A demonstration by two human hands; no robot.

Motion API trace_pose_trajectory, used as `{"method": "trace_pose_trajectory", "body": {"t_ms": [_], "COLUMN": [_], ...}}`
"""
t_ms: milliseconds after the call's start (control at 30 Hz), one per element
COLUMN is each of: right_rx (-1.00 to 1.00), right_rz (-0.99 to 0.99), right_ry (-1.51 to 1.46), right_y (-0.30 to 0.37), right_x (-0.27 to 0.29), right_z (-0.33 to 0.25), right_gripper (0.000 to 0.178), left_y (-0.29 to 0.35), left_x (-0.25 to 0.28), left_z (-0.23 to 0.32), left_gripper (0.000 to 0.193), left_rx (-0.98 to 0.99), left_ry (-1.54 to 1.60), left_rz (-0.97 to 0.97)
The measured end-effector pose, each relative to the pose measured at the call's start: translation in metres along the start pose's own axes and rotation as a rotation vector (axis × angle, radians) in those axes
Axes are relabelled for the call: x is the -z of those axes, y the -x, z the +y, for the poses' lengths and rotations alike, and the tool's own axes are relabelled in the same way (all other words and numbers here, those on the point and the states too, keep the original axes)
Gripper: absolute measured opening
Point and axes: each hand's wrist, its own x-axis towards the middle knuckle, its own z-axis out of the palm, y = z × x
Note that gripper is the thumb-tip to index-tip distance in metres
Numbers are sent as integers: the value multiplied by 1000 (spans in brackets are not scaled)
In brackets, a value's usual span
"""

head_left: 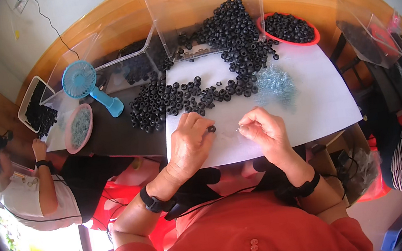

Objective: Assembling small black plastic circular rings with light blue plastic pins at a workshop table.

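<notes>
Pinched between the thumb and fingers of my left hand is a small black ring-shaped part, its hole showing. My right hand is closed in a pinch a short way to the right, with a tiny clear piece at the fingertips. Both hands are over the near part of a white sheet. Beyond them, a loose row of the same black parts lies across the sheet. A heap of small clear bluish pieces sits beyond my right hand.
A clear plastic bin at the back spills a large pile of black parts. Right of it stands a red bowl of black parts. At left are a blue handheld fan and a pink bowl. People sit on both sides.
</notes>
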Motion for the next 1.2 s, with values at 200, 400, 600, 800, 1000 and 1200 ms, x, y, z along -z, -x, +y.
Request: {"method": "trace_pose_trajectory", "body": {"t_ms": [200, 400, 600, 800, 1000, 1200], "right_rx": [7, 28, 115, 189, 253, 425], "right_rz": [15, 21, 15, -9, -58, -60], "right_ry": [39, 60, 191, 255, 347, 467], "right_y": [1, 0, -5, -8, -11, -13], "right_x": [1, -1, -10, -19, -26, -37], "right_z": [0, -1, -2, -10, -20, -24], "right_gripper": [11, 10, 11, 11, 10, 13], "left_y": [-2, -5, -7, 7, 14, 22], "left_x": [1, -3, -11, -2, 5, 3], "left_z": [-4, -9, -9, 20, 11, 10], "left_gripper": [25, 24, 17, 19, 17, 16], "left_rx": [-63, -169, -167, 160, 593, 606], "left_ry": [-10, -107, -110, 392, 896, 997], "left_rz": [-56, -44, -25, -136, -149, -119]}}
